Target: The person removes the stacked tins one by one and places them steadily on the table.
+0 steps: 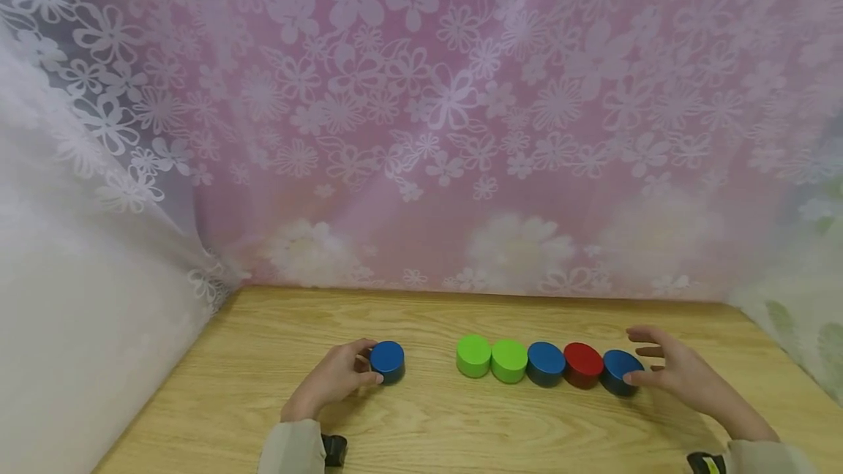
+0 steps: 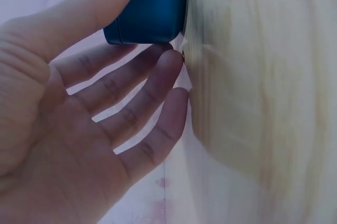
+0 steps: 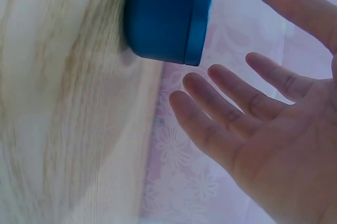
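A round blue tin stands at the left, apart from the others. My left hand grips it from its left side; the left wrist view shows the thumb on the near side of this blue tin and fingers at its far side. Another blue tin ends a row on the right. Beside it is my right hand, fingers spread and thumb overlapping the tin's edge in the head view. From the right wrist, a gap shows between that blue tin and the hand.
Left of the right-hand tin, the row continues with a red tin, a blue tin and two green tins, side by side. All stand on a wooden table. A pink floral curtain hangs behind it.
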A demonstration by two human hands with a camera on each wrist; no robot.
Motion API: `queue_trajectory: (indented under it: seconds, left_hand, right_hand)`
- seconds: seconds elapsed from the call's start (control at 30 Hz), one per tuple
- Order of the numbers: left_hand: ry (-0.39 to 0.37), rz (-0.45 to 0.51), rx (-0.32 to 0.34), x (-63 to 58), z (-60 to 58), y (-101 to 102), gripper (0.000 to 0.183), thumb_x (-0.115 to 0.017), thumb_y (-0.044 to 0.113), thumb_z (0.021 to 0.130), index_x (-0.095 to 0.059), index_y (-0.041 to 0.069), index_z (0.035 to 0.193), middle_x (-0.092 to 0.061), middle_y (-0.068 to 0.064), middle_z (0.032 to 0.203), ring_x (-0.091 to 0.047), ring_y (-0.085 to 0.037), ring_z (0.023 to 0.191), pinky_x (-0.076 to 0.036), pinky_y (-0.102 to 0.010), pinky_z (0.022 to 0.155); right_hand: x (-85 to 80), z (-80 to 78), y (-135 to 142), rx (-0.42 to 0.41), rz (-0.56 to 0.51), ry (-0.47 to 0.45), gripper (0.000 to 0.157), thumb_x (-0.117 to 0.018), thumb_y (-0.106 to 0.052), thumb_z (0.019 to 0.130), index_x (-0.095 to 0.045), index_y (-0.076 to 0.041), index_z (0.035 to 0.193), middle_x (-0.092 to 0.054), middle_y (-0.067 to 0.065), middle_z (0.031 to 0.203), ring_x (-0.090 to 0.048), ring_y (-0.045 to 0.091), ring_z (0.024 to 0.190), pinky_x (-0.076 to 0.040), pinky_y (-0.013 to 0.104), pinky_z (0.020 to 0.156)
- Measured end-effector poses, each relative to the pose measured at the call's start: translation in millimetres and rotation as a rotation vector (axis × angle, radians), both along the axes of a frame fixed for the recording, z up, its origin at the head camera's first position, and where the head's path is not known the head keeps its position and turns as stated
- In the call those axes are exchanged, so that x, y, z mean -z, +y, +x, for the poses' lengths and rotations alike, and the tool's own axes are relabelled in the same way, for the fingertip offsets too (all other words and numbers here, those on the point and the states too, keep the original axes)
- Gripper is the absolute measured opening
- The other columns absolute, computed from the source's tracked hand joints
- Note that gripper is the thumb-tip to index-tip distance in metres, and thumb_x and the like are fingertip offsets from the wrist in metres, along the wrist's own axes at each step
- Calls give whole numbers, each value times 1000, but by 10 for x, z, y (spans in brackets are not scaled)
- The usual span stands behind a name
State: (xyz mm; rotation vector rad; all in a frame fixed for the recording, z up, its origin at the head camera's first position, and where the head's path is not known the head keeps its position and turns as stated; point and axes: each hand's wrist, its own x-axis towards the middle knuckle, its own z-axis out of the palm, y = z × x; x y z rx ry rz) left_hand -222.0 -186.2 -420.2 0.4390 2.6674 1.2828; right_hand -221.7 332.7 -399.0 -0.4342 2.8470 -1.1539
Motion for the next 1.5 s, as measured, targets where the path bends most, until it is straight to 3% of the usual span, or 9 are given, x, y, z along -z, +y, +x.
queue_trajectory:
  seconds: [0.6, 1.03, 1.27, 1.5]
  left_hand:
    - [60, -7, 115, -39, -138, 321, 47, -75, 3, 91, -58, -10, 133, -68, -17, 113, -65, -35, 101, -55, -49, 85]
    - [100, -12, 150, -15, -222, 574, 46, -72, -6, 90, -59, -10, 134, -68, -19, 112, -67, -34, 100, -56, -46, 85]
    - [92, -9, 147, -2, -208, 570, 46, -70, -7, 91, -57, -10, 135, -67, -21, 114, -66, -37, 103, -55, -49, 87]
    - [73, -73, 112, -64, -112, 402, 48, -71, 0, 94, -54, -9, 138, -64, -23, 123, -65, -41, 108, -54, -53, 90]
  right_hand:
    - [-48, 88, -108, 35, -5, 70, 67, -78, -9, 90, -41, 16, 140, -44, 40, 138, -52, 59, 117, -59, 49, 77]
    - [-91, 146, -152, 44, -27, 101, 63, -76, -8, 92, -42, 14, 140, -46, 39, 137, -54, 57, 117, -59, 45, 77]
    - [-80, 173, -136, 61, -26, 94, 65, -75, -10, 93, -40, 14, 142, -45, 39, 138, -53, 58, 117, -59, 47, 77]
    - [-89, 205, -96, 69, -7, 82, 64, -74, -12, 94, -40, 13, 142, -45, 38, 138, -53, 57, 117, -59, 44, 76]
